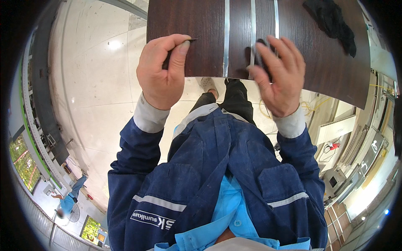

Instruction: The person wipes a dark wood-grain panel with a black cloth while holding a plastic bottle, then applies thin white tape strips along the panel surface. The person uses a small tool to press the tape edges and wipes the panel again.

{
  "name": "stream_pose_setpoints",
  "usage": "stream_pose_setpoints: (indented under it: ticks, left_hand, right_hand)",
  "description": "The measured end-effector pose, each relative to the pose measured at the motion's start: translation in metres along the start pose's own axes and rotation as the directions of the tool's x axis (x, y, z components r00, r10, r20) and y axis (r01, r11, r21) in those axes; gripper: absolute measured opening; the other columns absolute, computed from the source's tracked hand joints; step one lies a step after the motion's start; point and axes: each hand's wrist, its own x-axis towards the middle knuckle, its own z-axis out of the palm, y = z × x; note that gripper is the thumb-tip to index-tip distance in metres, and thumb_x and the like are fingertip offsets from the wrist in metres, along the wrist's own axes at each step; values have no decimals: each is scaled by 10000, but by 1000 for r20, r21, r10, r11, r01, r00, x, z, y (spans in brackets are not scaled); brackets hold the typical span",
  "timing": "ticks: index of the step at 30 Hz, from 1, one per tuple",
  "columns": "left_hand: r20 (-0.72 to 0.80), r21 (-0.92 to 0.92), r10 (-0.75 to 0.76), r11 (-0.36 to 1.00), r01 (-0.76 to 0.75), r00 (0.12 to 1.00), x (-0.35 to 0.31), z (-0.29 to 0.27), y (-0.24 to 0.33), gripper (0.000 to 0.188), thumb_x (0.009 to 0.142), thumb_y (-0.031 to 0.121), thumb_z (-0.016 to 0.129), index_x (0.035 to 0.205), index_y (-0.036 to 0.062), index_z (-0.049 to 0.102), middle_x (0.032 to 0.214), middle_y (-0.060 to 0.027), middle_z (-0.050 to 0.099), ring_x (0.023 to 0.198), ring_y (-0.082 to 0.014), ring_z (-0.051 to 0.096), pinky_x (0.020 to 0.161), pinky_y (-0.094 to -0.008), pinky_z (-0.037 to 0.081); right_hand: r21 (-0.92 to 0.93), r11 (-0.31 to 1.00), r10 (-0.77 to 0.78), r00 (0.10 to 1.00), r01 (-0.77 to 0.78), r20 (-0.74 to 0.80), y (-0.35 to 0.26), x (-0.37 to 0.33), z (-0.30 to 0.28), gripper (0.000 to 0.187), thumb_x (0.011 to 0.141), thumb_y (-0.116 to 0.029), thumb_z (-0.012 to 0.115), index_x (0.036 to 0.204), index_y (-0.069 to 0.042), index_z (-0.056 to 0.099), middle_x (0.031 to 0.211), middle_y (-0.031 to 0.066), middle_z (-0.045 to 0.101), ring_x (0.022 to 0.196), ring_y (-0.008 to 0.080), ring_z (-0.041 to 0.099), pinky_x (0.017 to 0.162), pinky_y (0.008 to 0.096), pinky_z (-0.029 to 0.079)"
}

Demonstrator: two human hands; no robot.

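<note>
My left hand (162, 71) is closed in a pinch over the left part of a dark brown wood-grain panel (188, 21). Between thumb and forefinger it grips a thin dark pointed piece (193, 39), whose tip sticks out to the right. Something dark also shows inside the curled fingers. My right hand (282, 73) is smeared by motion over the panel's near edge, beside the pale strips. A dark rounded object (262, 42) shows between its thumb and forefinger and seems held; its kind cannot be made out.
Three pale strips (226, 37) run across the panel from far to near. A crumpled black cloth (333, 25) lies at its far right. Below is a light tiled floor (104, 54). Yellow cords and long profiles (335, 127) lie at the right. Another person (69, 203) is far off at lower left.
</note>
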Motion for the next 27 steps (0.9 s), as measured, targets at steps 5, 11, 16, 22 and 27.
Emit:
stream_pose_setpoints:
  ticks: [5,11,16,22,27]
  left_hand:
    - [-40,-169,-118,980,109,992,-2,-5,-3,148,1077,123,717,1188,33,760,1018,-56,749,917,-159,689,809,-275,549]
    - [119,-519,-335,781,346,935,-16,-34,29,231,1063,80,723,1276,-6,701,1094,-58,742,989,-114,664,869,-277,547]
    - [336,-517,-207,774,364,919,-43,-25,70,198,958,35,807,1149,47,756,1098,-95,761,1031,-198,700,936,-335,543]
    - [352,-324,-68,927,190,933,-41,-12,72,446,919,361,849,1256,91,737,1402,-195,635,1269,-346,609,1096,-500,454]
    - [300,415,75,888,-201,951,-14,0,31,1063,847,822,715,1551,41,561,1575,-310,516,1499,-505,449,1246,-658,274]
  right_hand:
    - [157,979,-159,968,130,195,-24,2,-4,357,923,-458,824,1092,-144,807,1445,141,680,1498,430,470,1220,587,358]
    - [636,769,-40,987,-70,158,-35,-10,-27,275,872,-287,905,995,-75,780,1296,167,749,1337,389,642,1119,469,502]
    - [764,329,47,818,-555,573,-59,-25,-27,750,921,-187,876,1568,-2,547,1374,180,732,1330,269,678,1109,390,535]
    - [754,250,130,793,-607,595,-63,-35,-23,487,1006,-27,726,1478,-1,607,1226,116,762,1125,184,736,977,319,578]
    - [752,89,291,739,-653,607,-50,-45,-35,201,1086,-60,635,1272,13,651,1135,99,739,1060,167,732,939,317,587]
